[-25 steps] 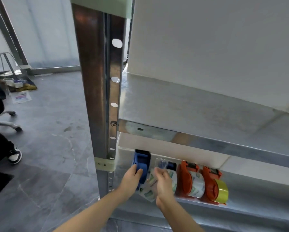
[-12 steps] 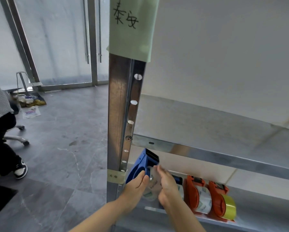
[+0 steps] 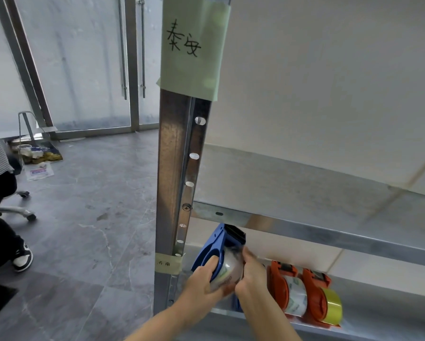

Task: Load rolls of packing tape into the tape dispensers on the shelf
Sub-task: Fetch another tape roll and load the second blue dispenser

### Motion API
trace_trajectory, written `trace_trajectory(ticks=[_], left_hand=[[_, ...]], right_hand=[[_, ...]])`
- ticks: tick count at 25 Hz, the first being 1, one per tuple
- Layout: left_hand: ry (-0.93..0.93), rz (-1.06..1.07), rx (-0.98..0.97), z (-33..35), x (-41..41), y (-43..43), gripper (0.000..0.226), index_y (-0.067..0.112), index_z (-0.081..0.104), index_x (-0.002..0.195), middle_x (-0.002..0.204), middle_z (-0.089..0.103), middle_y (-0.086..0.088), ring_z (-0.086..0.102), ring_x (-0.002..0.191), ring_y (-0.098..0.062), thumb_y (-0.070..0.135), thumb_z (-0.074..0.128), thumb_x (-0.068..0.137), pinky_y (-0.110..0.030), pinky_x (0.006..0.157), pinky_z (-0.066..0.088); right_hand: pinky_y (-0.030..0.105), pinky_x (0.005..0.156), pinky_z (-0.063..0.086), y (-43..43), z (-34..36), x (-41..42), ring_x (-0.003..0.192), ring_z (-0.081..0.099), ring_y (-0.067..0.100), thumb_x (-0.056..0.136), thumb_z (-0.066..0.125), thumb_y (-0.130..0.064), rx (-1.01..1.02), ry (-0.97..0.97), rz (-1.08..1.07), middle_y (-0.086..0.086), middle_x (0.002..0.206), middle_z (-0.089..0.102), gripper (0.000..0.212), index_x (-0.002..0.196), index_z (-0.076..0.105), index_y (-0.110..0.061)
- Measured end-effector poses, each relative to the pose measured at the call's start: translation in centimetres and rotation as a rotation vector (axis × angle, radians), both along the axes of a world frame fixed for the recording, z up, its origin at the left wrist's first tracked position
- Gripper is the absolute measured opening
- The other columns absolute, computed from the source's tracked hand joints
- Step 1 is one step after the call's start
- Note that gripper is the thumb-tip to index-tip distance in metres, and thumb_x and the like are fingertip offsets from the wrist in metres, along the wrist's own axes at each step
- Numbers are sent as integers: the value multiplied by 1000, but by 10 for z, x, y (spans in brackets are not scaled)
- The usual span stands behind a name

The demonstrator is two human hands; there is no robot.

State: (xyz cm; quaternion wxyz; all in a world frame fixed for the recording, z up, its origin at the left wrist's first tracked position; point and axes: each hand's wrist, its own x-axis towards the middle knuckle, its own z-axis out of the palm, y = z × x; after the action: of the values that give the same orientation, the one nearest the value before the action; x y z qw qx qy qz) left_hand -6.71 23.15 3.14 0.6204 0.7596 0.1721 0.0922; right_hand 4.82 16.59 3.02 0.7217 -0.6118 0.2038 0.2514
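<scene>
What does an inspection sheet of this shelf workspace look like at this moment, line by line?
Surface: lower metal shelf, bare on its right part.
Job's things: blue dispenser lifted at the shelf's left end, with a clear tape roll at its side; two orange dispensers stand on the shelf, one with a clear roll, one with a yellow roll.
Clutter: nothing seen on the shelf.
Grips: left hand holds the blue dispenser; right hand is on the clear tape roll.
Cables: nothing seen.
Surroundings: green note on the shelf post; seated person at left; litter by the glass door.
</scene>
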Motion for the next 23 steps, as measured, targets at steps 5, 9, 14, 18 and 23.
trace_trajectory(ticks=[5, 9, 14, 18, 23], left_hand=[[-7, -102, -205, 5, -8, -2, 84, 31, 42, 134, 134, 43, 16, 42, 130, -8, 63, 74, 64, -41, 114, 37], [6, -125, -155, 4, -8, -5, 73, 32, 45, 127, 129, 53, 9, 50, 127, -15, 60, 76, 68, -43, 110, 42], [-3, -237, -157, 13, -20, -19, 49, 58, 50, 109, 120, 58, 30, 53, 119, 0, 56, 76, 68, -33, 108, 44], [-7, -269, -204, 13, -15, -21, 63, 36, 43, 133, 124, 65, 7, 61, 116, -12, 41, 75, 79, -42, 103, 48], [-47, -120, -344, 23, -13, -18, 49, 23, 49, 128, 107, 72, -2, 67, 105, -20, 37, 68, 85, -40, 102, 48]], right_hand=[[46, 79, 54, -30, 7, 12, 80, 64, 28, 95, 58, -24, -172, -390, 8, 11, 88, 67, 17, 91, 65, -9], [41, 86, 49, -36, 27, 12, 94, 60, 20, 92, 61, -26, -263, -614, 4, 5, 101, 61, 8, 87, 60, -21], [42, 82, 51, -33, 50, 31, 85, 65, 26, 95, 55, -23, -344, -574, 209, 4, 84, 66, 15, 83, 60, -15], [43, 83, 49, -22, 59, 42, 90, 63, 35, 96, 49, -26, -635, -639, 396, 15, 95, 68, 22, 87, 59, -9], [30, 80, 41, -1, 67, 43, 105, 58, 28, 96, 54, -19, -385, -456, 393, 14, 118, 59, 31, 122, 56, -3]])
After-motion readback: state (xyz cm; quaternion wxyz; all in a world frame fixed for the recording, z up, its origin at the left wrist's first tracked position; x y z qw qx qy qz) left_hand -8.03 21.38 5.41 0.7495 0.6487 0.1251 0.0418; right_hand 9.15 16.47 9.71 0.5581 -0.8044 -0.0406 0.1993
